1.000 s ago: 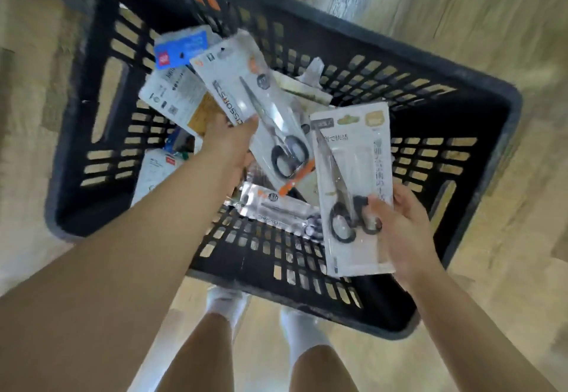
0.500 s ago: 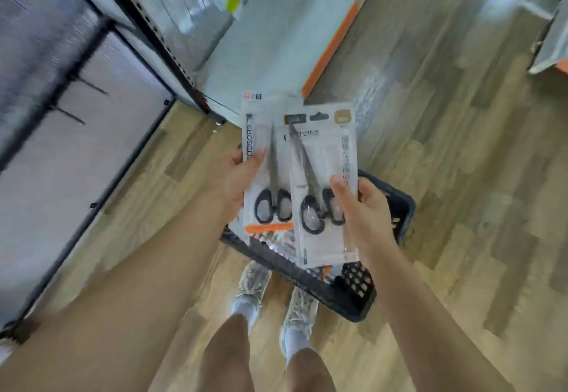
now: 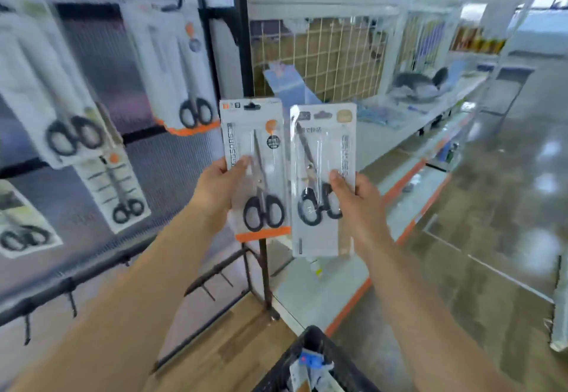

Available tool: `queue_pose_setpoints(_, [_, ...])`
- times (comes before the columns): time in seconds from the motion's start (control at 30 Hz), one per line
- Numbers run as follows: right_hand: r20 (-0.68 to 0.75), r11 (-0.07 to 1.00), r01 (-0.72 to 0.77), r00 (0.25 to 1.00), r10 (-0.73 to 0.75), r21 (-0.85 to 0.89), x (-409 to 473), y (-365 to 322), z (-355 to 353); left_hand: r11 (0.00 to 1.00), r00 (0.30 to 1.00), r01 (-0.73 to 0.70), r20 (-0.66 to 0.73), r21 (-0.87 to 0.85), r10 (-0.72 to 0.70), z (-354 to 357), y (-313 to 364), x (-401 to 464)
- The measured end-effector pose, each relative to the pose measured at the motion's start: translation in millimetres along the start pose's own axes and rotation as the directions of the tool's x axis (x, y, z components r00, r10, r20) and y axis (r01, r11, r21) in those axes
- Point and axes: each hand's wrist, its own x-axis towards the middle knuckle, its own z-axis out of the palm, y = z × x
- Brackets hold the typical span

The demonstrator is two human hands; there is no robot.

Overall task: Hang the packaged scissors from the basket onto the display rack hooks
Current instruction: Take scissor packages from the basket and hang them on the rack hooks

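My left hand [image 3: 219,187] grips an orange-trimmed pack of black-handled scissors [image 3: 256,167] by its left edge, held upright at chest height. Beside it, my right hand [image 3: 353,204] pinches a second, plain white scissors pack [image 3: 322,176], thumb across the black handles. The two packs stand side by side, nearly touching. The display rack [image 3: 129,146] fills the left, with several scissors packs hanging on it, among them an orange-trimmed pack [image 3: 181,84]. Bare black hooks [image 3: 72,301] stick out of its lower bar. The black basket [image 3: 310,364] sits on the floor below my hands with more packs inside.
A black upright post [image 3: 264,268] of the rack stands just behind the held packs. White store shelving with an orange edge [image 3: 399,182] runs back on the right, with a wire grid panel [image 3: 316,56] above it. Glossy wood-look floor [image 3: 491,207] stretches to the right.
Both hands lifted the two packs out of the basket and up to chest height. My view rose from the basket and floor to the rack and shelves.
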Motion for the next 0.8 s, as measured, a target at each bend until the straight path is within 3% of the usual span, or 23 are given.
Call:
queue_pose_setpoints(0.2, [0.121,0.98,0.2,0.972,-0.2,0.014,4,-78,54,0.993,0.995,-0.083,-0.06,-0.081,0.078,-54,69,-17])
queue_pose_setpoints(0.53, [0.305,0.986,0.153,0.937,-0.168,0.072,-2,-110,145,0.99,0.937,-0.127,-0.335,-0.064,0.098,-152,87,-32])
queue_pose_setpoints(0.8, [0.458,0.979,0.122,0.87,-0.184,0.16,-10,-135,214,0.981,0.879,-0.192,-0.441,0.026,0.183,-223,114,-30])
